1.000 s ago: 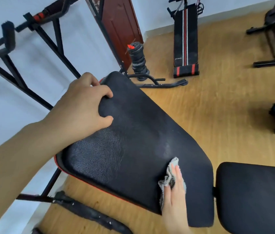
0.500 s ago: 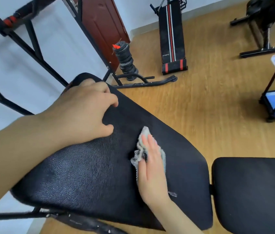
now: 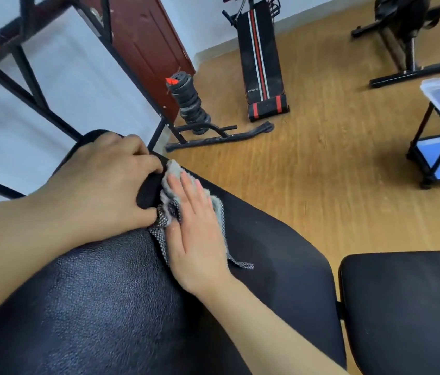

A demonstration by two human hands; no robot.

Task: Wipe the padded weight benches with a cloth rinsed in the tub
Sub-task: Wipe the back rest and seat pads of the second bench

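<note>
Your right hand [image 3: 194, 228] lies flat, fingers straight and together, pressing the grey cloth [image 3: 173, 170] onto the padded surface [image 3: 267, 253] near its far end. Your left hand [image 3: 100, 185] curls around that end's edge, just beside the cloth.

A grey cloth [image 3: 172, 172] with black-and-white mesh backing meets a black, pebble-grained bench pad [image 3: 105, 307]. A black sit-up board [image 3: 260, 58] carries red and white stripes; the floor [image 3: 335, 163] is honey-brown wood grain, the door [image 3: 146, 41] dark red.
</note>
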